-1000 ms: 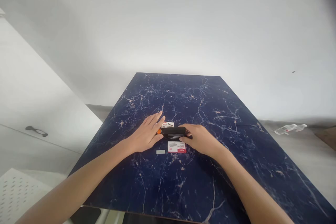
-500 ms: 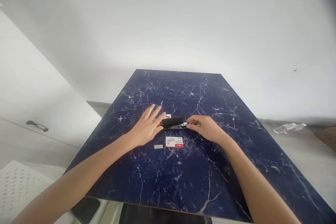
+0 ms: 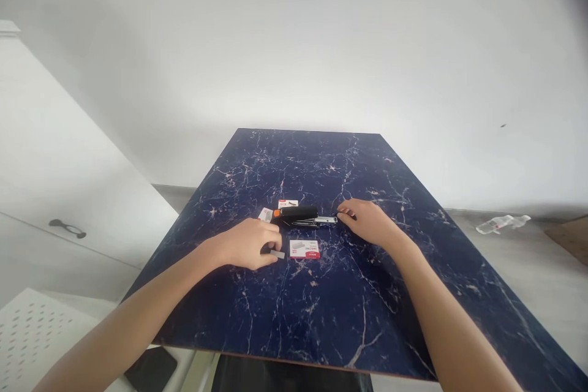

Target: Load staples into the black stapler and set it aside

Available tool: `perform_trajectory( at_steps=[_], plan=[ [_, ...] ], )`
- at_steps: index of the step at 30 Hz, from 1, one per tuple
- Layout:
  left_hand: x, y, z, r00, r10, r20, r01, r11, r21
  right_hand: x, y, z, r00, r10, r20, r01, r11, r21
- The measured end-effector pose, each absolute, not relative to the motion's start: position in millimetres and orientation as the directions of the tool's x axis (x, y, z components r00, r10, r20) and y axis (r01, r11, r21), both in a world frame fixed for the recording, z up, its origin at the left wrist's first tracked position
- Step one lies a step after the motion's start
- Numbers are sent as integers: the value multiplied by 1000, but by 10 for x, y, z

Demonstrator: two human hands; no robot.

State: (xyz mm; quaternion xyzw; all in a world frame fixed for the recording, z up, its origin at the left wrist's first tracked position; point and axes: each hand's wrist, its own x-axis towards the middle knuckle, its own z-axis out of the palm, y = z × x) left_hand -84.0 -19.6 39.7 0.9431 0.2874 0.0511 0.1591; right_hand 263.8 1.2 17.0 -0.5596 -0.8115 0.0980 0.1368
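A black stapler [image 3: 296, 214] with an orange end lies on the dark blue table, its metal magazine pulled out to the right. My right hand [image 3: 365, 219] has its thumb and fingers closed at the outer end of that magazine. Nearer to me, my left hand [image 3: 252, 244] closes thumb and fingers around a small grey strip of staples [image 3: 277, 254]; part of the strip is hidden by the fingers. Just right of it lies a red and white staple box [image 3: 304, 249].
Behind the stapler lie a white and red card or packet [image 3: 288, 203] and another small box [image 3: 265, 214]. The marbled table [image 3: 312, 165] stands against a pale wall. A clear plastic bottle [image 3: 503, 224] is off to the right, a white cabinet [image 3: 59, 153] to the left.
My left hand has left the stapler's orange end and come toward me onto the staple strip. My right hand has shifted slightly right, and the magazine sticks out farther.
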Motion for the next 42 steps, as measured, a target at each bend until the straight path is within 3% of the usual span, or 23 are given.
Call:
perform_trajectory(
  at_steps=[5, 10, 13, 18, 26, 33, 35, 39, 42],
  plan=[
    [-833, -195, 403, 817, 575, -30, 526, -724, 446, 2539, -28, 163, -284, 944, 167, 909, 320, -266],
    [-799, -206, 422, 767, 641, -27, 581, -678, 450, 2393, -76, 154, -256, 834, 490, 871, 418, -258],
    [-804, -228, 505, 798, 598, -82, 544, -654, 525, 2257, -145, 185, -292, 748, 596, 800, 532, -276],
    [-759, -342, 559, 866, 415, -279, 494, -627, 602, 2058, -276, 231, -410, 659, 630, 682, 681, -268],
    [-647, -391, 383, 882, 437, -174, 435, -617, 656, 1994, -314, 196, -430, 588, 685, 620, 744, -250],
    [-651, -381, 335, 852, 518, -75, 445, -641, 625, 1906, -388, 202, -407, 553, 727, 558, 781, -282],
    [-633, -388, 311, 833, 548, -71, 432, -567, 702, 1868, -437, 203, -448, 525, 723, 488, 821, -294],
    [-579, -376, 191, 766, 629, -132, 308, -180, 934, 1801, -500, 178, -604, 439, 665, 311, 898, -311],
    [-542, -346, 53, 728, 681, -83, 135, -23, 991, 1755, -484, 120, -636, 417, 649, 297, 909, -294]
  ],
)
